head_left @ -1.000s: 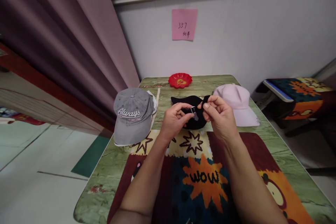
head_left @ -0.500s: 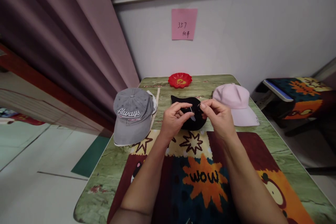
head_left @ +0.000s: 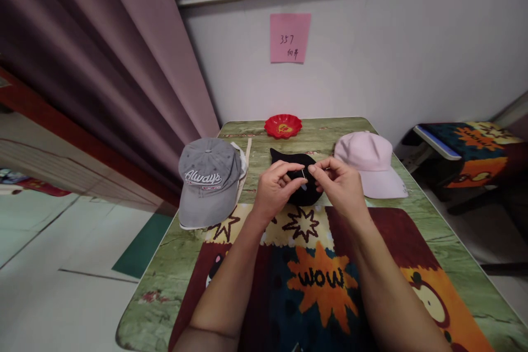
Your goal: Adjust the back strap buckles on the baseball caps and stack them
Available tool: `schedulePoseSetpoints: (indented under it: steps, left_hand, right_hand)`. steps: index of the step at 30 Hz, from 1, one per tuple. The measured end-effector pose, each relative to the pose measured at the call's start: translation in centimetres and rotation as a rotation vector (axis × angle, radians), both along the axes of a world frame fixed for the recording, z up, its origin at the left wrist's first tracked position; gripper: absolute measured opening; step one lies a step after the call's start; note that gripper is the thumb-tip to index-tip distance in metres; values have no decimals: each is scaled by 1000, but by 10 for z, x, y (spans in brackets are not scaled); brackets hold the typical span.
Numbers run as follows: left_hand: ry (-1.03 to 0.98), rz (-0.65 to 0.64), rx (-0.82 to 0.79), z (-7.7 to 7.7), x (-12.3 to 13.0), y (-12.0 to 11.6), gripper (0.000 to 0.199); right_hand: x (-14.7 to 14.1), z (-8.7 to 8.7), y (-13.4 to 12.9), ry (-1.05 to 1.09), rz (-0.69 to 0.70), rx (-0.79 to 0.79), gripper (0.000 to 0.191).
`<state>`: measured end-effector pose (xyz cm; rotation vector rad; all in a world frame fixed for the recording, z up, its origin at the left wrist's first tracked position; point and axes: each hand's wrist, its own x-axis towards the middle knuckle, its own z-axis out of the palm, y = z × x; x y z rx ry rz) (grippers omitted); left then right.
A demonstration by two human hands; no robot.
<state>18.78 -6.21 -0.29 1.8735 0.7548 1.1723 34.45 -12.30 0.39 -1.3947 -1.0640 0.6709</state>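
My left hand (head_left: 275, 187) is closed, with a thin, pale, pin-like thing (head_left: 303, 174) standing upright between thumb and index finger. Close beside it, my right hand (head_left: 339, 179) pinches with thumb and index finger. What sits in that pinch is too small to make out. The fingertips of both hands nearly meet. Below and behind them lies a black cloth item (head_left: 304, 196) with a pointed corner at its upper left, on the table. It looks like a hat, but my hands cover much of it.
A grey cap (head_left: 210, 170) lies left and a pale pink cap (head_left: 365, 154) right. At the back stands a red scalloped dish (head_left: 283, 126). A patterned mat (head_left: 325, 280) covers the front of the green table (head_left: 142, 308). A stool (head_left: 478, 148) stands right.
My right hand has moved slightly left, bringing its fingertips up to the pin-like thing in my left hand. My left hand has barely moved.
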Motion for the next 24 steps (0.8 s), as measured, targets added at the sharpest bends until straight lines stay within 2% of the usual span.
schedulePoseSetpoints:
  steps: [4, 8, 20, 24]
  left_hand:
    - [1, -5, 23, -1, 1, 0, 21]
    - [5, -11, 23, -1, 0, -1, 20]
    - [80, -182, 86, 0, -6, 2, 23]
    - [101, -208, 104, 1, -7, 1, 22]
  right_hand:
    - [-1, 2, -1, -11, -6, -8, 37]
    - [2, 2, -1, 20, 58, -1, 40]
    - [26, -5, -1, 104, 264, -80, 42]
    - [29, -8, 0, 98, 273, -109, 41]
